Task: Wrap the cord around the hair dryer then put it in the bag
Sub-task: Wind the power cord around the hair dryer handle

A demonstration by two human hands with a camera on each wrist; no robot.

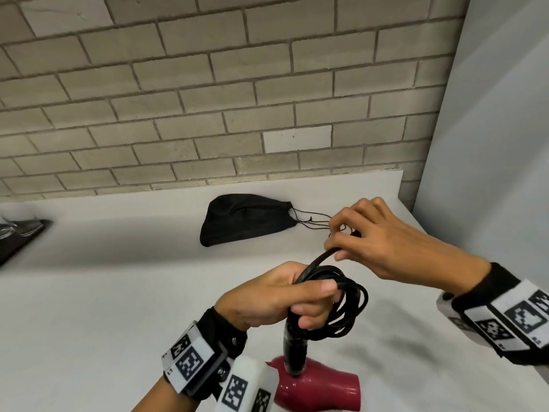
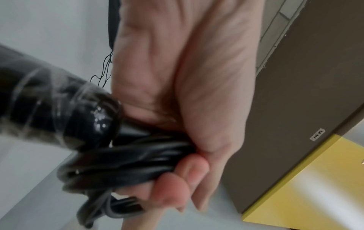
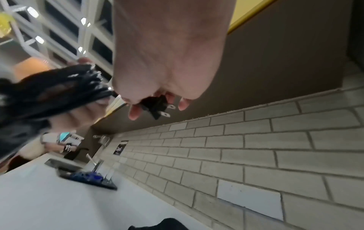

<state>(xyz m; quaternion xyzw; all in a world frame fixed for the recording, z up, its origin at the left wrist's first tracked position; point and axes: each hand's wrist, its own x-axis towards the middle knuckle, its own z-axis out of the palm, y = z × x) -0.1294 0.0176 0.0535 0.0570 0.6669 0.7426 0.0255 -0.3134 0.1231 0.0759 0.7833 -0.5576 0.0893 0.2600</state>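
A red hair dryer [image 1: 318,385] with a black handle [image 1: 294,349] stands nose-down near the counter's front edge. My left hand [image 1: 285,298] grips the top of the handle together with several coiled loops of black cord [image 1: 344,304]; the loops [image 2: 122,163] pass under its fingers. My right hand [image 1: 374,236] holds the cord's free end just above and to the right, and its fingers pinch the plug [image 3: 157,107], whose two prongs stick out. The black drawstring bag [image 1: 243,218] lies flat on the counter behind, strings toward my right hand.
The white counter [image 1: 118,292] runs to a brick wall [image 1: 208,99] at the back. A dark tray [image 1: 17,239] lies at the far left edge. A pale panel [image 1: 490,144] closes the right side. A sink with a faucet [image 3: 102,140] lies far along the counter.
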